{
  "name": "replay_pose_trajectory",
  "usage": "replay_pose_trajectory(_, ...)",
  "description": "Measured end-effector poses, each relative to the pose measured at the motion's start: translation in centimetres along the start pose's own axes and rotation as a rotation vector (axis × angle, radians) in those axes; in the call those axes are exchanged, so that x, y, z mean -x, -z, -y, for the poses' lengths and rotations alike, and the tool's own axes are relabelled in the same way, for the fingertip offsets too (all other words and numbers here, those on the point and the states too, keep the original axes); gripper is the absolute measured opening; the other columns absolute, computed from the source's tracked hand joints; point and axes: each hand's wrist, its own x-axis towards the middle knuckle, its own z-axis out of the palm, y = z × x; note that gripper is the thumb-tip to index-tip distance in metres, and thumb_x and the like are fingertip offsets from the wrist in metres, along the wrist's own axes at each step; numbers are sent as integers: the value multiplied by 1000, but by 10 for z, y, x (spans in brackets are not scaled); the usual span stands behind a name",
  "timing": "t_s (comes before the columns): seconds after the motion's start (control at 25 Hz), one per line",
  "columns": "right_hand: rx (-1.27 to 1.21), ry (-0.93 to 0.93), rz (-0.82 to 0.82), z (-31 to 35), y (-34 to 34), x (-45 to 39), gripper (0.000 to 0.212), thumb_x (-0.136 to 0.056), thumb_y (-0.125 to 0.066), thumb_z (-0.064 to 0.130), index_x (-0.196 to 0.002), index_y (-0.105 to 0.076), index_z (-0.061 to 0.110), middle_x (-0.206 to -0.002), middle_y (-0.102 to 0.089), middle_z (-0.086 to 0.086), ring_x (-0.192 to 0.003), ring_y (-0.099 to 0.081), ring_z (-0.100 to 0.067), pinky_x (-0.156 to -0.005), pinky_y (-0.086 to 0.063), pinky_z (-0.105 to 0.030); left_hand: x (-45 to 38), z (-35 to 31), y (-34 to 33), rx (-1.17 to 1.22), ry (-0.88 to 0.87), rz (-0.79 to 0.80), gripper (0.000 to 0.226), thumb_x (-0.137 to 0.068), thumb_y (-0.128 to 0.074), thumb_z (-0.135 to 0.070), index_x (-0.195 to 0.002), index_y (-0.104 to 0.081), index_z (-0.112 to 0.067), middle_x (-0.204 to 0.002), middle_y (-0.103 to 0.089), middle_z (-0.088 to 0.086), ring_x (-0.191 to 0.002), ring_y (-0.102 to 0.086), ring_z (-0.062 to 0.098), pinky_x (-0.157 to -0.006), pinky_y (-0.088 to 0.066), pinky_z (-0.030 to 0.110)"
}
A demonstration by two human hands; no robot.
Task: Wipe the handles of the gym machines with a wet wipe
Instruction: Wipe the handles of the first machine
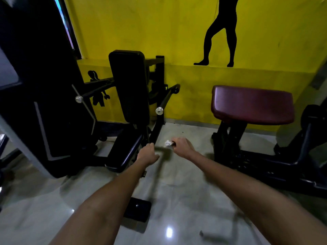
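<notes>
Black machinery filled the far left: a tall weight-stack housing (40, 89) with grey trim stood against the yellow wall (159, 29), and just right of it sat a seated machine with an upright black back pad (129, 85) and a black seat (125, 149) below it. Two chrome knobs showed, one (79, 99) on the housing's edge and another (159, 110) on a slanted black handle bar (159, 121) that ran down toward the hands.

At the lower end of that bar the left hand (147, 154) reached forward, fingers curled around the bar's end; the frame was blurred there, so the grip itself was hard to read. Near the bottom, a dark flat footplate (137, 208) lay on the glossy pale floor (185, 191).

Just right of the left hand, the right hand (182, 146) had its fingers bunched around a crumpled white wet wipe (168, 144), which stuck out to the left of the knuckles, close beside the bar but seemingly apart from it.

Farther right stood a maroon padded bench top (253, 105) on a black frame (230, 138), beneath a black silhouette of legs (219, 32) painted on the wall.
</notes>
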Motion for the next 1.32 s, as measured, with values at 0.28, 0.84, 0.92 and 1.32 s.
replay_pose_trajectory(0.28, -227, -109, -126, -43, -1, -114, 14, -83, -53, 7, -79, -65, 0, -88, -66, -25, -83, -62, -36, -61, -37, -30, -107, -20, -1, -2, -153, -217, 48, -87, -58, -23, -126, -45, 2, -137, -42, 19, -130, -38, 31, -108, -28, 33)
replay_pose_trajectory(0.84, -363, -127, -357, -59, -4, -314, 14, -88, -52, 5, -96, -63, -1, -97, -62, -21, -88, -57, -34, -62, -29, -27, -258, -10, 4, 70, -299, -516, 50, -67, -64, -6, -116, -57, 4, -116, -56, 19, -115, -45, 25, -105, -35, 33)
replay_pose_trajectory(0.92, -351, -85, -307, -60, -21, -322, 19, -87, -54, 5, -102, -66, 2, -100, -63, -19, -91, -58, -33, -66, -36, -28, -260, -11, -5, 63, -296, -538, 53, -65, -62, -8, -117, -56, 4, -116, -56, 20, -114, -40, 22, -104, -38, 37)
replay_pose_trajectory(1.32, -264, 111, -124, -75, -31, -354, 25, -86, -55, 3, -107, -68, 0, -101, -62, -17, -92, -59, -27, -73, -34, -18, -273, -13, -15, 220, -254, -727, 39, -72, -47, -5, -107, -61, 4, -107, -57, 19, -107, -45, 22, -102, -34, 23)
